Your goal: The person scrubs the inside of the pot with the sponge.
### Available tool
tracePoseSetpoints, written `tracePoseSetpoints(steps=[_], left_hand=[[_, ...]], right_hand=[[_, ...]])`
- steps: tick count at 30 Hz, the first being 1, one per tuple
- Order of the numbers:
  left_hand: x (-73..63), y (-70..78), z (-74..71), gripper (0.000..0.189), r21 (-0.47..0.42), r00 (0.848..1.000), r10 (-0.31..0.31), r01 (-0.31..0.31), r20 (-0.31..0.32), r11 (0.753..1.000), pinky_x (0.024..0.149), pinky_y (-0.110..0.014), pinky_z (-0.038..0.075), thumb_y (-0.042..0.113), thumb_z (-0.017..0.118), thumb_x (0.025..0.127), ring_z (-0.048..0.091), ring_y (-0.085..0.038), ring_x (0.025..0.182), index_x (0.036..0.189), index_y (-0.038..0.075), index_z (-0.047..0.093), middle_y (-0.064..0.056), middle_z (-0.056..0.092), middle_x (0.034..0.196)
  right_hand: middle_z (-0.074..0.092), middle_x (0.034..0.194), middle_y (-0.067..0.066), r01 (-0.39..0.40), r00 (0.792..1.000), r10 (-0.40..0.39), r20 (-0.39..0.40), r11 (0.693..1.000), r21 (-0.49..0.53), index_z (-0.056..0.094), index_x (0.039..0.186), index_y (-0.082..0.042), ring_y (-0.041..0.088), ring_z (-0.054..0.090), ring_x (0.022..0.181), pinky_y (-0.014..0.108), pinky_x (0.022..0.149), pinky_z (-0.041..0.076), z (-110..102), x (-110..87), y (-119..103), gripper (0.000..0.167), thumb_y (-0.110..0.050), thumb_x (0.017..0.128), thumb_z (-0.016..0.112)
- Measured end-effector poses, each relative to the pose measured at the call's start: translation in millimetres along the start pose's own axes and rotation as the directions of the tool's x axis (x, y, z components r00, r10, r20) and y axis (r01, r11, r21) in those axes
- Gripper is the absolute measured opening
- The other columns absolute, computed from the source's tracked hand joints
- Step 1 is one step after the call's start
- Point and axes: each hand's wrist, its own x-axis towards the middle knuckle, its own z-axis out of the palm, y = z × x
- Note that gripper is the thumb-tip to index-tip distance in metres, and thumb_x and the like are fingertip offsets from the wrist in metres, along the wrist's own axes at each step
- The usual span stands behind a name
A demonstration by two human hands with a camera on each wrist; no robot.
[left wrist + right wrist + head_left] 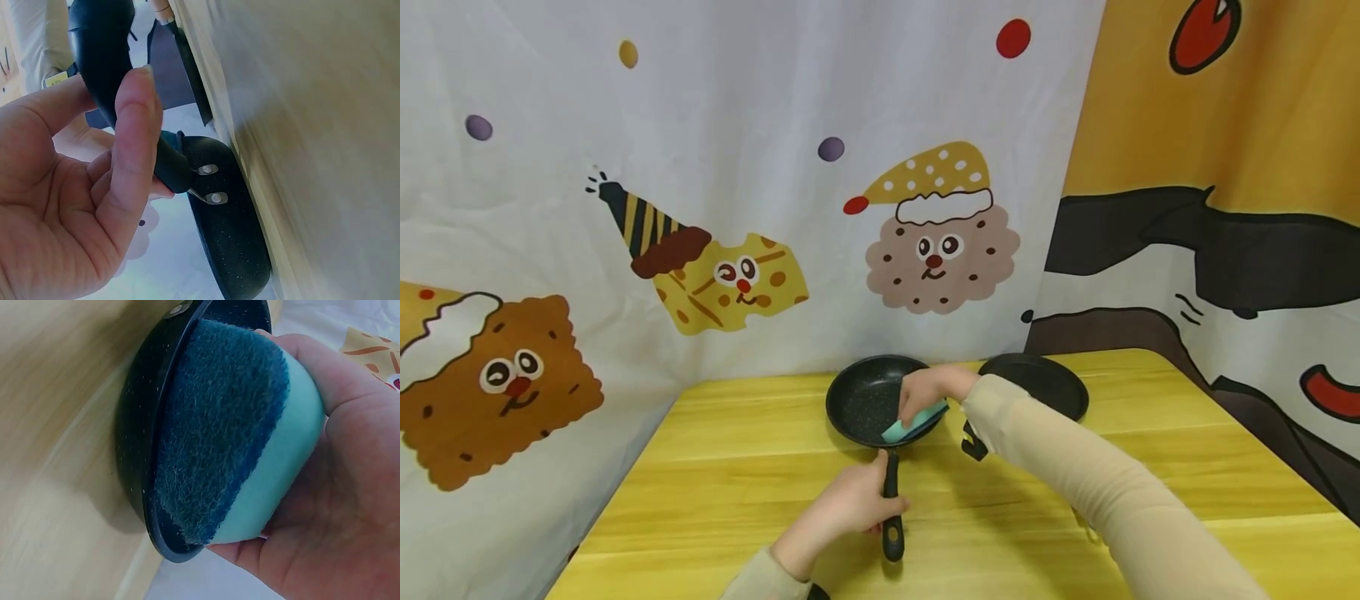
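Gripping a sponge (913, 423) inside the frying pan (861, 404), the right hand (923, 392) hides part of the pan's right side in the head view; the left hand (857, 497) holds its handle (892, 533), and a sleeve (1090, 475) covers part of a second black pan (1063, 387) on the table (700, 467). From the left wrist, thumb and fingers pinch the handle, whose end is cut off at the top; a teal patch behind it is hard to make out. From the right wrist, the fingertips are hidden behind the sponge, and the frying pan runs off the top edge.
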Motion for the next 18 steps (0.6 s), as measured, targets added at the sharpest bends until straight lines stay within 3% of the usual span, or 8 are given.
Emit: tracePoseSetpoints(steps=[3, 5, 7, 10, 12, 18], left_hand=[[0.1, -1.3, -0.4, 0.086, -0.007, 1.0, 0.003, -0.003, -0.005, 1.0, 0.043, -0.029, 0.047, 0.031, 0.069, 0.09, 0.064, -0.026, 0.048, 0.148, -0.012, 0.022, -0.004, 0.062, 0.055], [0.4, -1.8, -0.1, 0.086, -0.009, 1.0, 0.006, -0.006, -0.009, 1.0, 0.043, -0.029, 0.048, 0.031, 0.069, 0.09, 0.064, -0.025, 0.048, 0.148, -0.012, 0.022, -0.004, 0.062, 0.055], [0.6, -2.2, -0.1, 0.086, -0.007, 1.0, 0.009, -0.009, -0.013, 1.0, 0.043, -0.029, 0.048, 0.031, 0.07, 0.09, 0.063, -0.025, 0.048, 0.148, -0.011, 0.023, -0.003, 0.062, 0.055], [0.8, -2.6, -0.2, 0.086, 0.004, 1.0, 0.016, -0.016, -0.016, 1.0, 0.044, -0.029, 0.048, 0.031, 0.069, 0.09, 0.063, -0.024, 0.048, 0.148, -0.011, 0.023, -0.003, 0.062, 0.055], [1.0, -3.0, -0.3, 0.085, 0.007, 1.0, 0.017, -0.017, -0.015, 1.0, 0.044, -0.029, 0.047, 0.031, 0.069, 0.09, 0.063, -0.024, 0.048, 0.148, -0.011, 0.024, -0.003, 0.062, 0.055], [1.1, -3.3, -1.0, 0.084, 0.017, 0.999, 0.032, -0.032, -0.015, 0.999, 0.043, -0.028, 0.046, 0.031, 0.069, 0.089, 0.062, -0.021, 0.046, 0.147, -0.012, 0.025, -0.002, 0.061, 0.054]], right_hand=[[0.068, 0.105, -0.011, 0.007, 1.0, -0.007, -0.003, 1.0, 0.013, 0.078, 0.096, -0.023, 0.006, 0.059, 0.084, 0.028, 0.072, 0.049, 1, 2.6, -3, 0.015, -0.034, 0.088, 0.071], [0.064, 0.086, -0.012, 0.015, 1.0, -0.015, 0.001, 1.0, 0.019, 0.079, 0.087, -0.02, 0.006, 0.049, 0.066, 0.027, 0.064, 0.043, 1, 4.1, -5, 0.018, -0.034, 0.089, 0.069], [0.056, 0.076, -0.011, 0.022, 1.0, -0.022, 0.001, 0.999, 0.034, 0.079, 0.081, -0.019, 0.008, 0.04, 0.06, 0.028, 0.06, 0.038, 1, 5.4, -7, 0.02, -0.034, 0.09, 0.069], [0.052, 0.073, -0.01, 0.016, 1.0, -0.016, 0.0, 0.998, 0.063, 0.078, 0.079, -0.019, 0.006, 0.039, 0.061, 0.026, 0.061, 0.039, 2, 6.9, -9, 0.022, -0.036, 0.09, 0.068], [0.058, 0.082, -0.015, 0.013, 1.0, -0.012, -0.009, 0.997, 0.077, 0.078, 0.082, -0.024, 0.004, 0.045, 0.066, 0.025, 0.063, 0.041, 3, 7.5, -9, 0.018, -0.037, 0.09, 0.068], [0.059, 0.083, -0.011, 0.003, 1.0, -0.002, -0.008, 0.993, 0.114, 0.078, 0.084, -0.024, 0.009, 0.042, 0.063, 0.03, 0.058, 0.045, 5, 10.0, -12, 0.023, -0.043, 0.089, 0.065]])
